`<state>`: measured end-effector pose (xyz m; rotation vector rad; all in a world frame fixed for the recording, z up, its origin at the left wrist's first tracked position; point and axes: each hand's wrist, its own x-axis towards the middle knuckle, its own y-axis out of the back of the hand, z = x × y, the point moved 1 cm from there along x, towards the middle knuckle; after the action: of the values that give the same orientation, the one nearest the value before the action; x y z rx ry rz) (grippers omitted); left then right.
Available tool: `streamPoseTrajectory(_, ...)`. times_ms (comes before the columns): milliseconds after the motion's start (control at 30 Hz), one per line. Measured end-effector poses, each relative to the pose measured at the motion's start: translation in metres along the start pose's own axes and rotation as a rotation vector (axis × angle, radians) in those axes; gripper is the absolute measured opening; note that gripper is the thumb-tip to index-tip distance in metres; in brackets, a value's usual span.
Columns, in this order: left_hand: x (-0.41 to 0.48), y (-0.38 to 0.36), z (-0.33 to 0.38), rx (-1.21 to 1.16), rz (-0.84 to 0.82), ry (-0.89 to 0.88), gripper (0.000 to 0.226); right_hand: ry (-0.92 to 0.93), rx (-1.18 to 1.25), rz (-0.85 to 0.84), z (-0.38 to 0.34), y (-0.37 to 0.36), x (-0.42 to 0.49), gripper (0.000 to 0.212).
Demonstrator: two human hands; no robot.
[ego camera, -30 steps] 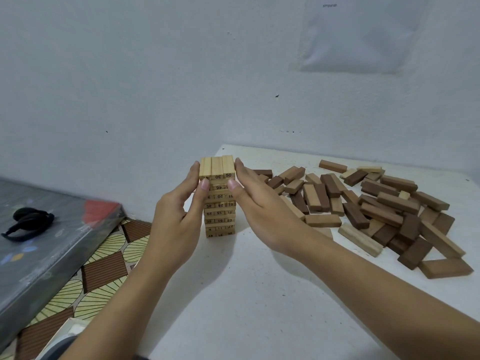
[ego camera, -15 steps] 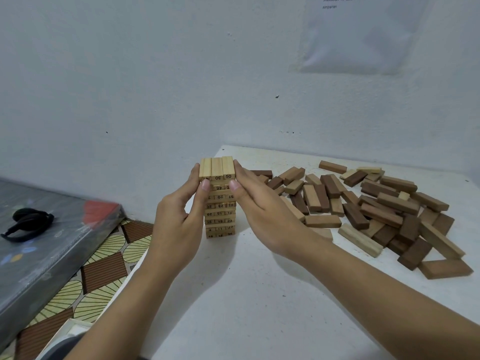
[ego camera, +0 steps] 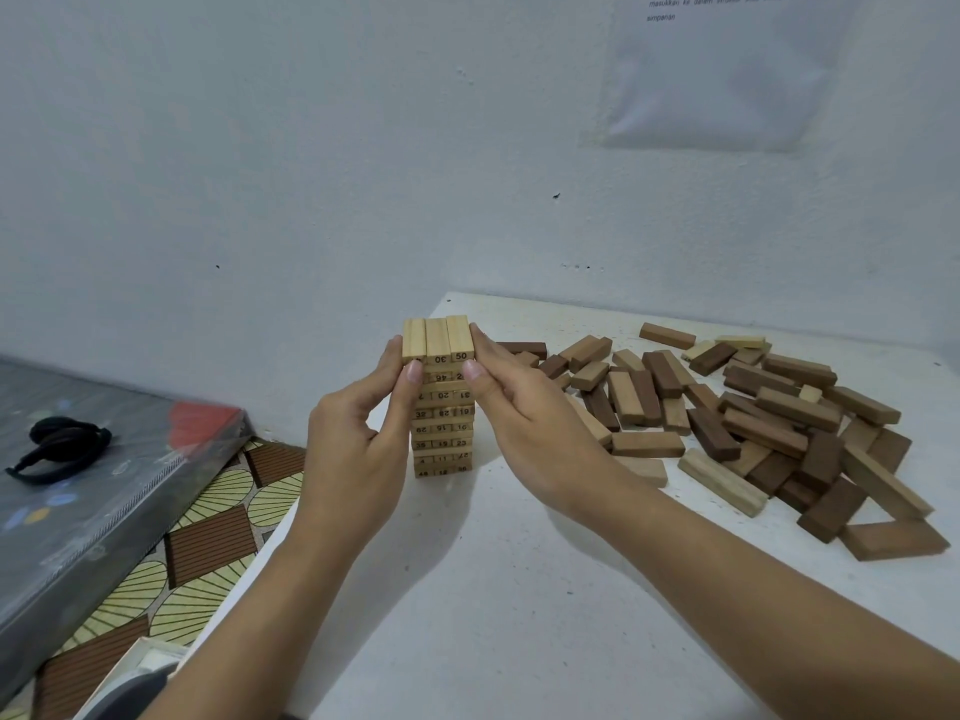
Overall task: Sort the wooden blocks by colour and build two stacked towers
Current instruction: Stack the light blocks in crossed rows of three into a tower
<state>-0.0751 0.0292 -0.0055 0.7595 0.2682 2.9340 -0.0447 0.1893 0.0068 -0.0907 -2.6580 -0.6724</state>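
A light wooden tower [ego camera: 439, 345] of numbered blocks stands near the left edge of the white table [ego camera: 493, 589], several layers high with three blocks on top. My left hand [ego camera: 353, 449] presses its left side near the top, fingers along the side and thumb on the front face. My right hand [ego camera: 524, 423] presses the right side the same way. To the right lies a loose pile of brown and light blocks [ego camera: 753, 413].
The table's left edge drops to a patterned floor [ego camera: 208, 543]. A grey board [ego camera: 78, 522] with black headphones [ego camera: 62, 444] on it lies to the left. The wall is close behind, with a paper sheet [ego camera: 717, 70] on it.
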Motion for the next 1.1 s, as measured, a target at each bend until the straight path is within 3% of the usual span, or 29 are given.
streamPoseTrajectory(600,-0.002,-0.001,0.004,0.044,0.025,-0.046,0.026,-0.002,-0.009,0.101,-0.010,-0.005,0.000,0.037)
streamPoseTrajectory(1100,-0.001,-0.002,0.005,0.119,0.070,-0.078,0.028,-0.031,-0.008,0.130,-0.014,-0.007,0.000,0.038)
